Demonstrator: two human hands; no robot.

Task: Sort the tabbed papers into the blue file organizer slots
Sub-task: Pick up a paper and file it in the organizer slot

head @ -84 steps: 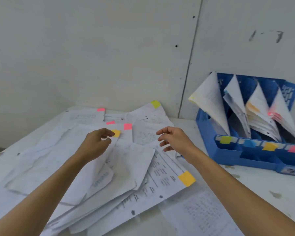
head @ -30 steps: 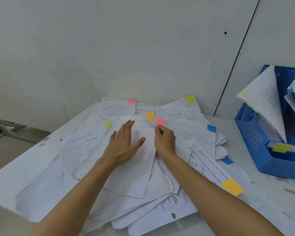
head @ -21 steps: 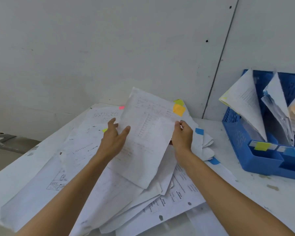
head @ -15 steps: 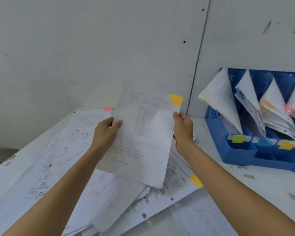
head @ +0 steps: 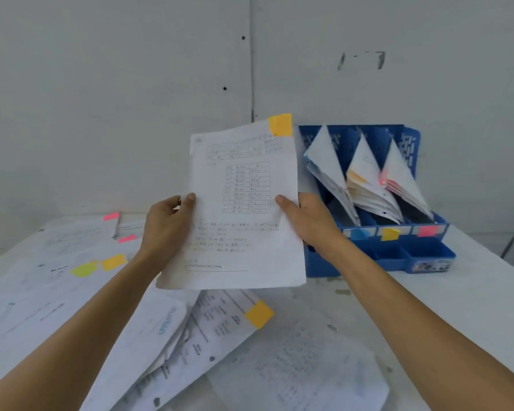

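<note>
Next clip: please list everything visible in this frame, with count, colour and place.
Held paper: one, white, orange tab at its top corner, held up at centre.
File organizer: one, blue, table's right rear; three paper-filled slots show.
Slot labels: three visible, blue, orange, pink, on its front rail.
Loose papers: many, white, heaped left and centre; tabs pink, yellow-green, orange.
Table: one, white, underneath.
Wall: pale grey, behind.
Left hand: one, grips the sheet's left edge.
Right hand: one, grips its right edge.
</note>
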